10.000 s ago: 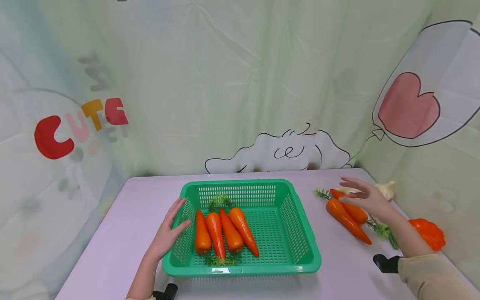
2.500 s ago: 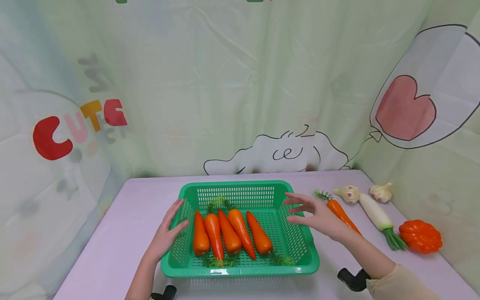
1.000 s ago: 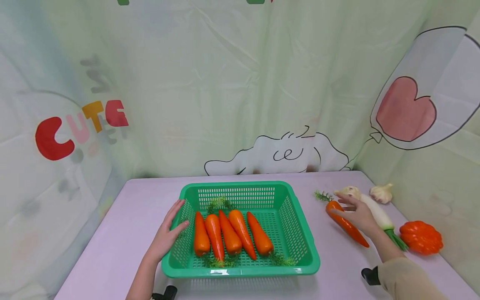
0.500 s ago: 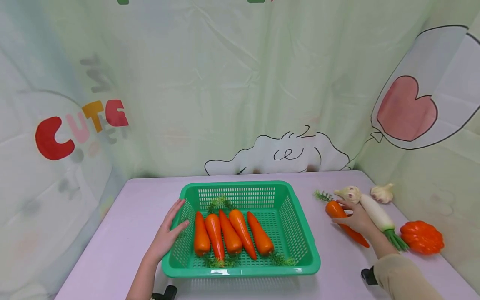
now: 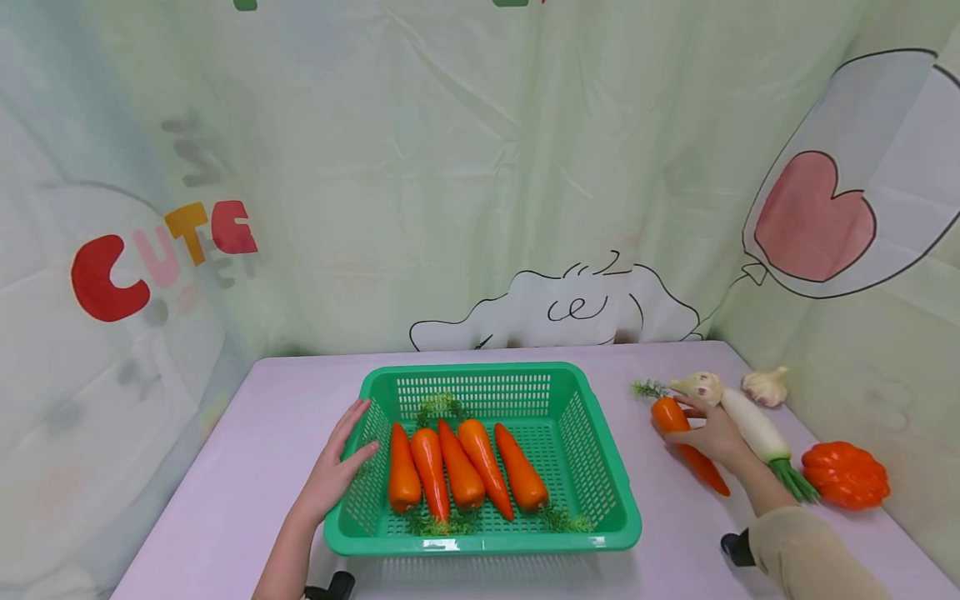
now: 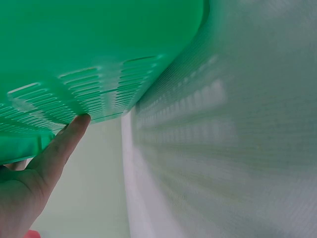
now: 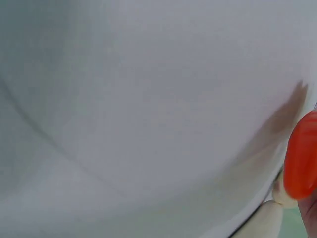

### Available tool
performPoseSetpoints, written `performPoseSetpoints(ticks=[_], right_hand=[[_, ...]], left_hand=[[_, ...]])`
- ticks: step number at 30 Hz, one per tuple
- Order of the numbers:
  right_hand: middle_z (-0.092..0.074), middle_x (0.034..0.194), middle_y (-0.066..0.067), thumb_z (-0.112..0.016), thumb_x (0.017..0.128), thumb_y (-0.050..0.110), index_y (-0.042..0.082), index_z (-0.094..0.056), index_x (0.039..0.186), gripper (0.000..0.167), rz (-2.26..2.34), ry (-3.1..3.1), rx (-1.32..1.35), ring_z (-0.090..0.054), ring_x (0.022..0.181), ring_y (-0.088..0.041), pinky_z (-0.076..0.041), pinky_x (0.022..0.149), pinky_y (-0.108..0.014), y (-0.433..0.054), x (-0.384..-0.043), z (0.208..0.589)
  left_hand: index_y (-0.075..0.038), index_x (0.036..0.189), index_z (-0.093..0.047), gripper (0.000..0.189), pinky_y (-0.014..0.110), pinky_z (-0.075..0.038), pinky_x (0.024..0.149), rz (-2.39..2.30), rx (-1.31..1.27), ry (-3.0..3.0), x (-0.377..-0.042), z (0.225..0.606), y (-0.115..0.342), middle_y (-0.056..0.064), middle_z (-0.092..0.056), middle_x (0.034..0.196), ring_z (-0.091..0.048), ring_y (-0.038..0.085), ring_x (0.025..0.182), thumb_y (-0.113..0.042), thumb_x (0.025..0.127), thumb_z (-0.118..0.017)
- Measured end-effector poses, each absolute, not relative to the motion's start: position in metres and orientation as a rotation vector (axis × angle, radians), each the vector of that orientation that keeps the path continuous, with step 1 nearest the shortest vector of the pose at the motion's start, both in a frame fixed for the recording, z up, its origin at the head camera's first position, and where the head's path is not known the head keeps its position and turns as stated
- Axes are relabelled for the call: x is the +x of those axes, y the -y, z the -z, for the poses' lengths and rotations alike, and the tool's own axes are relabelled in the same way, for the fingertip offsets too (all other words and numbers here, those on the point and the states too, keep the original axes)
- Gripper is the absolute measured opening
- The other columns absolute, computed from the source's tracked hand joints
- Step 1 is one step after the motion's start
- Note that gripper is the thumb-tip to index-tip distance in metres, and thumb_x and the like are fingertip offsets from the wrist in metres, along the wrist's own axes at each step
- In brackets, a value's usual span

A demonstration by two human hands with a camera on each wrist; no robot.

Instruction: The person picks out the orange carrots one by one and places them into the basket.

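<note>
My right hand [image 5: 712, 433] grips an orange carrot [image 5: 667, 414] around its thick upper part, thumb on the near side and fingers on the far side. The carrot's leafy top points to the back left and its tip towards the front right. In the right wrist view, the red-orange carrot [image 7: 300, 158] shows at the right edge, most of the hand out of frame. My left hand [image 5: 335, 467] rests against the left side of a green plastic basket [image 5: 480, 543], fingers extended. From the left wrist, a straight finger [image 6: 64, 144] touches the basket's slotted wall [image 6: 99, 89].
Several carrots [image 5: 465, 475] lie side by side in the basket's left and middle. Right of my right hand are a white radish [image 5: 753, 425], a garlic bulb [image 5: 701, 387], another garlic bulb [image 5: 765, 386] and a ribbed red-orange pumpkin [image 5: 845, 475]. A printed curtain [image 5: 480, 208] hangs behind the table.
Two carrots lay on the table at first; one is now in the basket. My right hand came back from the basket, closed round the other carrot and has shifted it slightly. The left hand stays put.
</note>
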State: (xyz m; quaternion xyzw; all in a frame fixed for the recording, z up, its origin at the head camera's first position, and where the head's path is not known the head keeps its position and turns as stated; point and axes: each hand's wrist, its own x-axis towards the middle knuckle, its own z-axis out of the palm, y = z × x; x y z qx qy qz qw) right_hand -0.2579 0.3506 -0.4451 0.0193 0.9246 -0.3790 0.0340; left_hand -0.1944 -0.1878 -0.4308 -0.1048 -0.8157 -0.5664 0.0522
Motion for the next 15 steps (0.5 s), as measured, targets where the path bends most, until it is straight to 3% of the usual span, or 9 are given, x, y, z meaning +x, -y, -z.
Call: performPoseSetpoints(ticks=[6, 15], right_hand=[[-0.043, 0.121, -0.037, -0.071, 0.079, 0.021, -0.005, -0.033, 0.137, 0.074, 1.192, -2.919, -0.061, -0.048, 0.099, -0.045, -0.052, 0.071, -0.039, -0.343, -0.256, 0.434], [-0.045, 0.120, -0.035, -0.071, 0.080, 0.029, -0.002, -0.036, 0.137, 0.074, 1.256, -2.943, -0.137, -0.055, 0.092, -0.041, -0.053, 0.066, -0.036, -0.323, -0.250, 0.409]], left_hand=[[-0.018, 0.144, -0.028, 0.058, 0.066, -0.012, 0.099, 1.721, -0.315, 2.485, -0.195, 0.431, 0.188, 0.008, -0.010, 0.152, -0.007, 0.034, 0.137, -0.017, 0.092, -0.054], [-0.019, 0.144, -0.028, 0.058, 0.065, -0.014, 0.099, 1.717, -0.302, 2.494, -0.195, 0.432, 0.188, 0.009, -0.010, 0.152, -0.007, 0.035, 0.137, -0.017, 0.092, -0.054]])
